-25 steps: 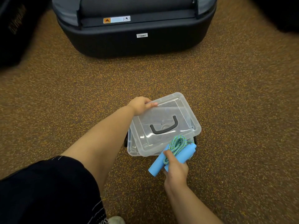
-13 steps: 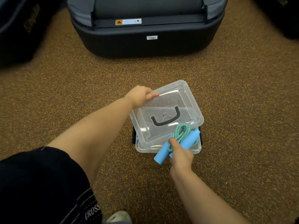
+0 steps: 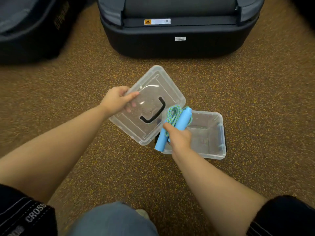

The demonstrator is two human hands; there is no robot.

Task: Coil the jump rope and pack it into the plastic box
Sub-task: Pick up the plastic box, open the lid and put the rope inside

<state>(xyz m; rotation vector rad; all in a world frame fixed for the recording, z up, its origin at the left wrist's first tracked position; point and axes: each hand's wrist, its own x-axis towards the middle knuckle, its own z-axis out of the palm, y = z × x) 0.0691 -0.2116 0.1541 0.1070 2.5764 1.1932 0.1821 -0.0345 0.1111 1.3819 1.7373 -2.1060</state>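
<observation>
My left hand [image 3: 117, 99] grips the clear plastic lid [image 3: 153, 92] with a black handle by its left edge, holding it lifted and swung left of the box. The clear plastic box [image 3: 211, 133] stands open on the carpet at centre right. My right hand [image 3: 179, 138] is closed on the coiled jump rope [image 3: 177, 120], two blue foam handles bundled with green-blue cord, and holds it over the box's near left corner.
A large black case [image 3: 179, 31] stands on the brown speckled carpet just beyond the box. Another dark case [image 3: 30, 26] sits at the far left. My knee [image 3: 112, 220] fills the bottom centre.
The lid has come off the box and swung left in my left hand, uncovering the box. My right hand has carried the rope bundle up over the box's edge.
</observation>
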